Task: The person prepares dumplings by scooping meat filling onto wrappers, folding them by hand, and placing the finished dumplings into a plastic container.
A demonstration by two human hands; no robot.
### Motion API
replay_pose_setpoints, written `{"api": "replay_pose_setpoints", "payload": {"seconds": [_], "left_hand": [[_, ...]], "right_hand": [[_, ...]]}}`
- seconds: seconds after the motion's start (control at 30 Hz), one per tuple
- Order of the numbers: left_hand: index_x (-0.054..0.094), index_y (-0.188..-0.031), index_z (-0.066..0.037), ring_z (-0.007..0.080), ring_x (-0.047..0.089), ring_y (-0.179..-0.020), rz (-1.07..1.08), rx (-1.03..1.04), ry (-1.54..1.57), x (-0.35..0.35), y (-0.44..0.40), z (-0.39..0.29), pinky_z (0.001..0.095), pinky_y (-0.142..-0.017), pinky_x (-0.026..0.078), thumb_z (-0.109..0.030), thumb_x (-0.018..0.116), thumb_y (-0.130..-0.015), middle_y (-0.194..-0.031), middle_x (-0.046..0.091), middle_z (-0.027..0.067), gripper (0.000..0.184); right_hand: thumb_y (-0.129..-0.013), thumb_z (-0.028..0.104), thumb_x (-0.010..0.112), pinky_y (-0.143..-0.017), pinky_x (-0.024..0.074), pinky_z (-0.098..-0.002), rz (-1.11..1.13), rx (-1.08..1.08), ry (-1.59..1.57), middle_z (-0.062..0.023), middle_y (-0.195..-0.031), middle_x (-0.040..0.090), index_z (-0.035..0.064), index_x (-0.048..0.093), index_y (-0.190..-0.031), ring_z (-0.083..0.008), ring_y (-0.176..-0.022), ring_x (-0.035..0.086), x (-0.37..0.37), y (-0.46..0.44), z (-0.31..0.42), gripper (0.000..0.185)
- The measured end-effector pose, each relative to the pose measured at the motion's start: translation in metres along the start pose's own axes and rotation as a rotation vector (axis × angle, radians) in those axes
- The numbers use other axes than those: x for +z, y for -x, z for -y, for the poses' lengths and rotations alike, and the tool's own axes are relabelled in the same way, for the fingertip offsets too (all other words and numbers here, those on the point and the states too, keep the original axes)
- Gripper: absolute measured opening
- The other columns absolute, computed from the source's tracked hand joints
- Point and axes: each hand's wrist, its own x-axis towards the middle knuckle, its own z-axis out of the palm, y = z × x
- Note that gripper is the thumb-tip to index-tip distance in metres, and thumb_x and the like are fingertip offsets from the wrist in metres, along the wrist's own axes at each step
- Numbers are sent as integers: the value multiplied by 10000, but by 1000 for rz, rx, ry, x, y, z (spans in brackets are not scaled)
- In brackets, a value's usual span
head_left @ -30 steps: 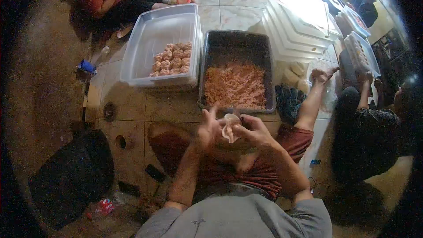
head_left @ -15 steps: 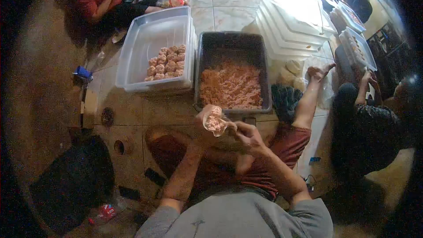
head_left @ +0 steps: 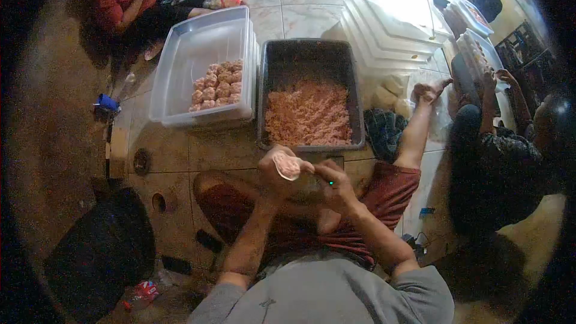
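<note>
My left hand [head_left: 268, 167] is closed around a thin pale wrapper [head_left: 292, 176] cupping a lump of pink minced filling [head_left: 287, 164]. Close by on the right, my right hand [head_left: 336, 185] has its fingers curled, pointing toward the filling; a slim tool may be in them, but it is too blurred to name. Just beyond both hands stands a dark rectangular tub [head_left: 360, 102] with a mass of pink minced mixture [head_left: 309, 114] inside. Left of it, a clear plastic tray [head_left: 174, 54] holds several rows of formed meat dumplings [head_left: 222, 87] in its near right part.
Stacked white trays [head_left: 384, 30] rise behind the tub on the right. A dark cloth [head_left: 384, 132] lies beside my leg. One person [head_left: 498, 162] sits at right with hands at another tray [head_left: 489, 51]; another, in red [head_left: 123, 3], sits at far left. A blue item [head_left: 108, 103] lies on the floor.
The filling in the wrapper looks flatter and more pressed in, and the wrapper is gathered closer. My right hand has shifted slightly. The whole view has moved a little.
</note>
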Motion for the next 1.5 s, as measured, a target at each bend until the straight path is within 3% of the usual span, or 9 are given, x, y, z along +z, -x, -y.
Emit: {"api": "replay_pose_setpoints", "payload": {"seconds": [0.2,0.23,0.37,0.53,0.67,0.8,0.93,1.07,1.5], "left_hand": [[562,-938,-41,133,605,-762,-80,-709,387,-19,-7,-45,294,-570,498,-164,855,-755,-864,602,59,366],[555,-983,-43,128,603,-773,48,-131,74,-11,-5,-52,289,-605,509,-163,854,-754,-883,599,47,395],[557,-1066,-27,108,594,-788,31,383,-100,10,-2,-33,273,-687,521,-224,859,-760,-886,608,12,473],[541,-1123,-19,84,583,-813,293,-222,301,-29,-7,-15,259,-695,518,-292,873,-753,-854,572,-18,567],[434,-1271,78,228,631,-637,65,26,51,-15,0,-26,516,-573,613,-82,678,-883,-944,657,178,485],[645,-1048,-61,115,613,-776,175,88,-80,9,10,-57,270,-723,524,-286,881,-737,-910,666,22,451],[637,-1030,-52,109,603,-770,120,186,-92,-17,1,-37,279,-696,511,-266,880,-738,-897,657,21,436],[629,-970,-61,95,596,-790,280,-210,90,-19,4,-63,272,-701,503,-257,899,-716,-885,643,10,419],[628,-798,-62,172,660,-680,81,-28,-526,-10,-2,-62,346,-609,518,-301,831,-781,-707,658,84,315]], "right_hand": [[-947,31,572,-791,477,-304,70,118,-180,-84,-1005,597,-30,632,-1122,-186,-879,595,-4,19,-22,194],[-947,31,572,-791,477,-304,66,120,-179,-84,-1005,597,-30,632,-1122,-186,-879,595,6,18,-27,194],[-905,-17,562,-885,474,-317,8,69,-108,-103,-1078,624,-8,631,-1160,-205,-994,603,6,6,14,265],[-857,-42,583,-990,445,-305,13,177,88,-125,-1196,634,1,615,-1225,-227,-1117,598,-13,22,12,372],[-883,-21,565,-832,454,-295,21,28,-182,-96,-1001,585,-25,619,-1116,-225,-919,578,2,33,-25,240],[-888,-24,561,-847,461,-302,-109,-81,-89,-92,-1041,573,-13,614,-1165,-210,-938,578,20,19,5,282],[-818,22,652,-879,460,-295,-44,165,-108,-107,-1117,563,44,621,-1254,-243,-1052,577,-5,32,-2,438],[-797,1,645,-843,488,-347,-14,-120,67,-150,-1080,573,31,602,-1241,-324,-994,601,12,28,-5,448],[-864,-69,542,-725,511,-372,-44,-201,427,-183,-879,612,-2,623,-1040,-332,-812,639,-18,2,82,206]]}}
